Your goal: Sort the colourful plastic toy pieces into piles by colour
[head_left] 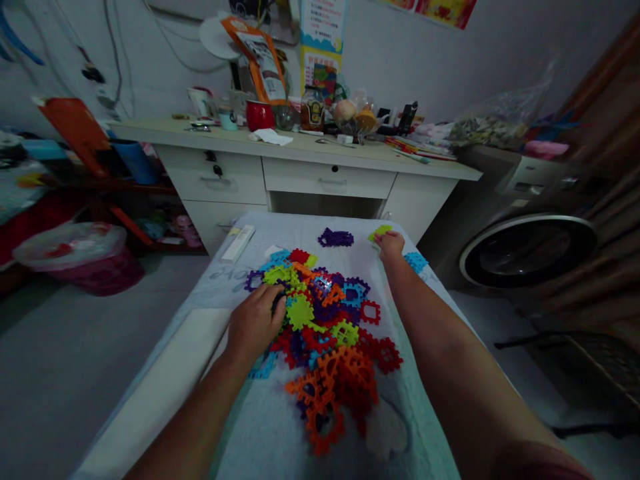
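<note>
A heap of toothed plastic building pieces (300, 311) in orange, red, purple, blue and lime green lies on a cloth-covered table (240, 440). My left hand (255, 320) rests at the heap's left side, fingers and thumb curled inward. Something dark shows between them, too shadowed to name. Farther away, near the table's far right corner, my right hand (391, 245) pinches a lime green toothed piece (380, 231). To its left sits a small group of purple pieces (335, 238). Light blue pieces (415, 262) lie by the right edge, just beyond my right forearm.
A white box-like strip (239, 245) lies at the table's far left; a long white board (165, 387) runs along the left edge. Behind stands a cluttered white desk (330, 177). A washing machine (530, 247) is at right, a lined pink bin (85, 267) at left.
</note>
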The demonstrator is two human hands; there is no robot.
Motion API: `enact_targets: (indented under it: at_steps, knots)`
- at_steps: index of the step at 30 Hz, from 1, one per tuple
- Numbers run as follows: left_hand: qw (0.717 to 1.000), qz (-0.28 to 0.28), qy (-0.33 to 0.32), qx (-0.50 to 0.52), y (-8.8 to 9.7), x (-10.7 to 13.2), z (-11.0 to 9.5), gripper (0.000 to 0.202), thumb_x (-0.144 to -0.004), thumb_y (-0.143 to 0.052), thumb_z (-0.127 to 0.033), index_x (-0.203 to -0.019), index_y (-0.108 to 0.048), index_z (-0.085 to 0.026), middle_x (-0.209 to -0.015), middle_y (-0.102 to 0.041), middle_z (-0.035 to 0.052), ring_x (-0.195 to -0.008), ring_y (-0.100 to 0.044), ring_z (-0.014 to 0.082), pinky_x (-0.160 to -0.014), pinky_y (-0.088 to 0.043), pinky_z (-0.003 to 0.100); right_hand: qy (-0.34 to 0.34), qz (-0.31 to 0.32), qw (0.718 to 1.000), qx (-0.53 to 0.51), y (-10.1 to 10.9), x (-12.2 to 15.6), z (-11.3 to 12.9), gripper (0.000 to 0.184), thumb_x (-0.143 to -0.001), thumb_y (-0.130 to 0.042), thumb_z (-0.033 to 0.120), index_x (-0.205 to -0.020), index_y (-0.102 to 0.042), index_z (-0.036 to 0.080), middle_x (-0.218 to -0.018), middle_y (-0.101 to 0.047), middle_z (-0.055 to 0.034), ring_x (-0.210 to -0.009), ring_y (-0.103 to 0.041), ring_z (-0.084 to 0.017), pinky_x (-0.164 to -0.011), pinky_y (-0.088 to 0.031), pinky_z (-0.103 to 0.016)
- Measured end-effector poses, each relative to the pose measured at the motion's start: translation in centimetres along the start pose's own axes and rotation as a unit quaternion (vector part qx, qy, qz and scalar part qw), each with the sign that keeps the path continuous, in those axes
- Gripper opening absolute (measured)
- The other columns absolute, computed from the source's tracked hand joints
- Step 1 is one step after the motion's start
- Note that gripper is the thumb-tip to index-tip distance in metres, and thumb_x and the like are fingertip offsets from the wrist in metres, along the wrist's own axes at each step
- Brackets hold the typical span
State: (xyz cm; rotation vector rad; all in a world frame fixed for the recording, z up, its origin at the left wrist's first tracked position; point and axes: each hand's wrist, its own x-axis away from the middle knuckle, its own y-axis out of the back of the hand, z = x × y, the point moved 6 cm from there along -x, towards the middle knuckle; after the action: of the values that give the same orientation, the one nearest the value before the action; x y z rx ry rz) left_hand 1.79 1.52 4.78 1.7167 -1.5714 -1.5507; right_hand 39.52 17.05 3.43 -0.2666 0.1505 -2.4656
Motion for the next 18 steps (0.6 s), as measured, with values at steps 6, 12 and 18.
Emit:
enact_targets:
  at_steps: [6,12,18]
  knots:
    - [1.000,0.011,-0.008,-0.027,0.3,0.1,-0.6,0.031,-0.096,-0.041,-0.037,-0.109,-0.065,-0.021,-0.105,-0.071,0.0064,-0.092,-0.068,0.0219,-0.080,-0.052,0.034,-0.016,0.002,1.000,0.000,0.4,-0.1,-0.3,0.031,-0.071,-0.052,0.002,-0.095,-0.047,0.021,-0.076,-0.051,0.0060,-0.066,-0.059,-0.008,-0.062,-0.054,-0.019]
    - [0.999,-0.003,-0.025,-0.024,0.8,0.2,-1.3,0.036,-0.097,-0.041,-0.044,-0.109,-0.065,-0.019,-0.106,-0.069,0.0087,-0.098,-0.063,0.0245,-0.087,-0.050,0.038,0.026,0.050,0.995,0.077,3.1,3.2,-0.3,0.033,-0.062,-0.057,0.006,-0.092,-0.057,0.021,-0.097,-0.057,0.0004,-0.080,-0.058,-0.012,-0.067,-0.054,-0.024]
    - [0.997,-0.023,-0.075,-0.004,1.7,0.7,-3.0,0.044,-0.090,-0.053,-0.051,-0.121,-0.062,-0.021,-0.129,-0.059,0.0126,-0.116,-0.052,0.0309,-0.099,-0.042,0.049,0.108,0.245,0.938,0.220,6.9,10.9,0.1,0.030,-0.071,-0.069,0.032,-0.098,-0.067,0.018,-0.096,-0.066,-0.0045,-0.090,-0.060,-0.018,-0.082,-0.051,-0.034]
